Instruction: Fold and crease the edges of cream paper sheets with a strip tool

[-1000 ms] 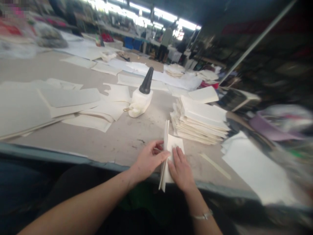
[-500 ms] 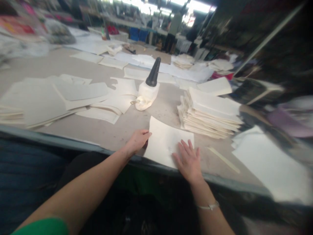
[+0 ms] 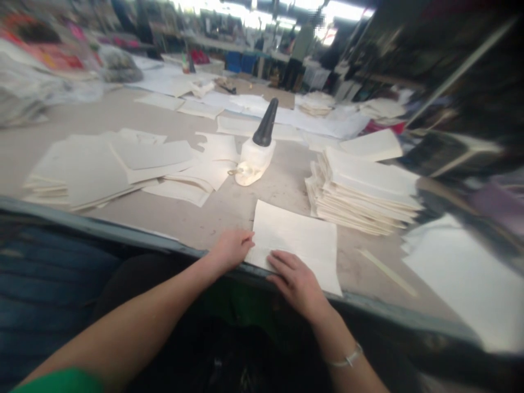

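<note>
A cream-coloured rectangular sheet (image 3: 298, 237) lies flat at the table's near edge. My left hand (image 3: 231, 248) is closed, with thumb and fingers pinched at the sheet's left edge. My right hand (image 3: 297, 284) rests palm down on the sheet's near edge, fingers extended and slightly apart. Just beyond the sheet is a white container (image 3: 257, 155) with a black cone-shaped top (image 3: 267, 123). A pale lump with a small ring-like piece sits at its front.
A thick stack of folded cream pieces (image 3: 364, 188) stands right of the sheet. Cut sheets (image 3: 94, 169) overlap on the left. A narrow pale strip (image 3: 388, 273) and more white sheets (image 3: 462, 284) lie at the right. A person (image 3: 298, 52) stands in the background.
My right hand has slid left and nearer along the sheet, from its right side to its near edge. The sheet's right part now shows uncovered. My left hand stays at the left edge.
</note>
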A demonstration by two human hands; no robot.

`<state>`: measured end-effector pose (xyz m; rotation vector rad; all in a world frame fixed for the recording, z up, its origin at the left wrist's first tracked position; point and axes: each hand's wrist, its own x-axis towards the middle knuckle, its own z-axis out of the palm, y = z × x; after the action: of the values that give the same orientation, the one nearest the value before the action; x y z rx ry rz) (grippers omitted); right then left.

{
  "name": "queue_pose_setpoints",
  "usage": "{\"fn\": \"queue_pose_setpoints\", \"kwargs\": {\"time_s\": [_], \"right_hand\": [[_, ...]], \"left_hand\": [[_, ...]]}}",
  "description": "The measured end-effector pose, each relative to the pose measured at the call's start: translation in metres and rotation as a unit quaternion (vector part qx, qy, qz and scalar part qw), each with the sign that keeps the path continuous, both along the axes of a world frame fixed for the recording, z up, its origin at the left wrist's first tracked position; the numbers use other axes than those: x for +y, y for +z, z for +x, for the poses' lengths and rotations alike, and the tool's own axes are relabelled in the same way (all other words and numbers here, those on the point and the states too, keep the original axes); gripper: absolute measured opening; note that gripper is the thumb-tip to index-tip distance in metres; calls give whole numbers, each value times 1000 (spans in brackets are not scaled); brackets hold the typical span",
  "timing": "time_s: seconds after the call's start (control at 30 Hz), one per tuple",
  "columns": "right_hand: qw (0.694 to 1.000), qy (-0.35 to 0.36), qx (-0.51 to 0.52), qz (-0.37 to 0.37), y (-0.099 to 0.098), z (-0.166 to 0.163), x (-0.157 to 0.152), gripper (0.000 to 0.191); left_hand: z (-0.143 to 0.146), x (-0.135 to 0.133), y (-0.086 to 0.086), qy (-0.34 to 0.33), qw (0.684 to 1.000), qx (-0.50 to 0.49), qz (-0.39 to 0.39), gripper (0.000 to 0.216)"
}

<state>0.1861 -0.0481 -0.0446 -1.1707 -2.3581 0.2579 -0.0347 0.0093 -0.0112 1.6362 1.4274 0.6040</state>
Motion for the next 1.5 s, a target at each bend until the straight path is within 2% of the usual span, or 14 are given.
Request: {"fn": "queue_pose_setpoints", "kwargs": {"time_s": [0.1,0.3,0.43,0.57,0.63,0.7,0.77,0.83,0.87,0.97,1.1,1.2,1.33,1.5], "right_hand": [[1000,-16,-4,-8,3,-2,0,39],[998,-50,-30,-12,4,-17,3,46],[996,-69,-55,-7,4,-25,4,39],[997,-60,-48,6,2,-21,5,40],[996,-70,-48,18,0,-14,6,37],[994,-97,-48,35,-1,-4,9,33],[990,-128,-47,34,2,5,12,31],[987,-150,-58,10,7,12,17,33],[985,-157,-73,-2,10,14,20,35],[977,-169,-127,-8,16,16,26,41],[968,-152,-199,-14,19,14,32,35],[952,-143,-272,5,35,23,46,27],[928,-207,-291,102,94,59,88,29],[917,-250,-217,225,171,98,127,61]], "left_hand": [[-4,-14,10,-68,994,74,46,26],[-6,-18,7,-8,998,-24,-56,42],[4,-14,-1,24,989,-106,-102,34],[19,-9,1,139,915,-326,-191,26],[24,-9,3,191,875,-401,-191,28],[27,-13,3,207,866,-424,-164,23],[30,-24,1,174,908,-368,-96,13],[34,-38,-2,40,972,-231,34,9],[36,-45,-5,-56,981,-146,116,11],[48,-57,-14,-254,918,67,296,31],[62,-52,-28,-251,888,219,316,71],[66,-48,-33,-265,873,258,318,73],[66,-45,-29,-275,865,279,312,66],[65,-40,-14,-296,869,273,287,49]]}}
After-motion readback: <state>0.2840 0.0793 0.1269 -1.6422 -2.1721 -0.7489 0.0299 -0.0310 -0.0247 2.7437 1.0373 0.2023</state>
